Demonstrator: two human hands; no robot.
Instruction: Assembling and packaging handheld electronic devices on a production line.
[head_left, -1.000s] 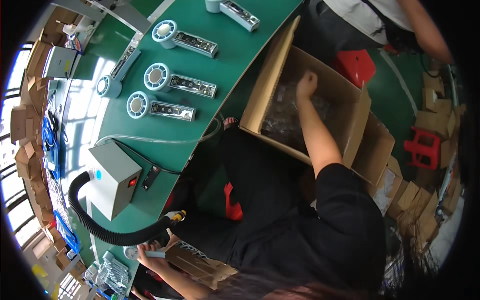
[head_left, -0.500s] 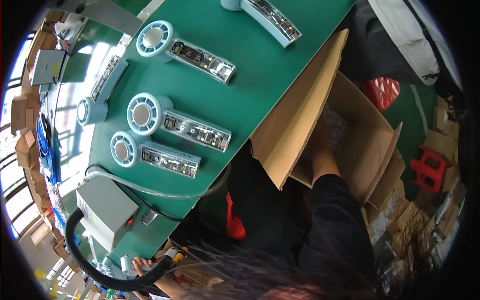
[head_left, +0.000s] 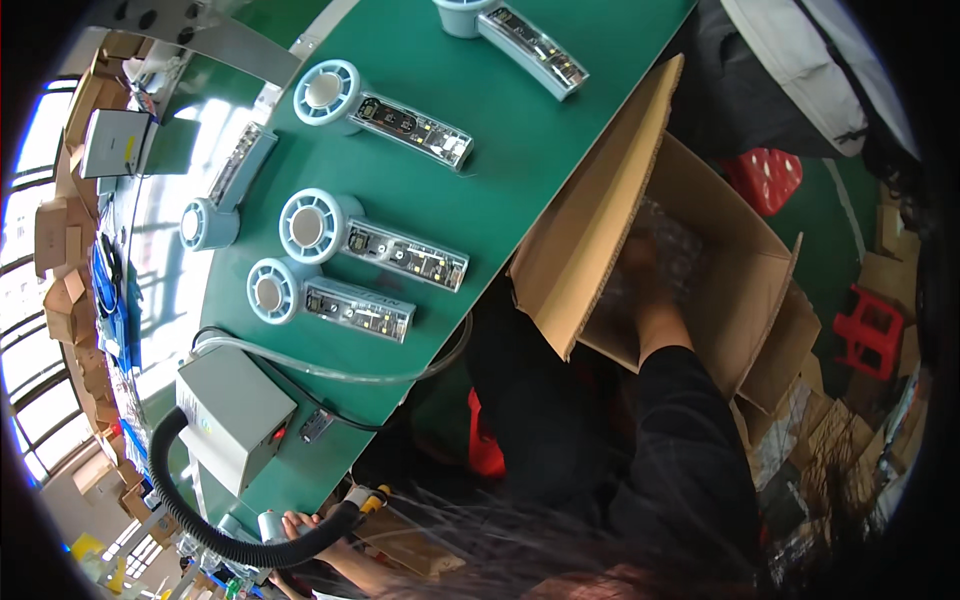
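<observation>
My right hand [head_left: 640,262] is down inside an open cardboard box [head_left: 725,330], its black sleeve ending at the wrist. It is at the clear plastic wrapping [head_left: 675,240] in the box. Its fingers are blurred and shadowed, so their grip does not show. My left hand is out of view. On the green table [head_left: 480,60] to the left lie several light-blue handheld fans, among them an upper fan [head_left: 410,128], a middle fan [head_left: 405,252] and a lower fan [head_left: 358,310]. Their clear handles show circuit boards.
A grey metal box [head_left: 235,415] with a black ribbed hose [head_left: 165,490] stands at the table's near left. Behind the hose, another person's hand [head_left: 298,524] is on a light-blue part. A red stool [head_left: 868,332] and cardboard pieces [head_left: 835,440] are on the floor at right.
My view has shifted slightly, so the table's things sit further right in the picture. My right hand stays inside the box, with more of the hand and wrapping showing.
</observation>
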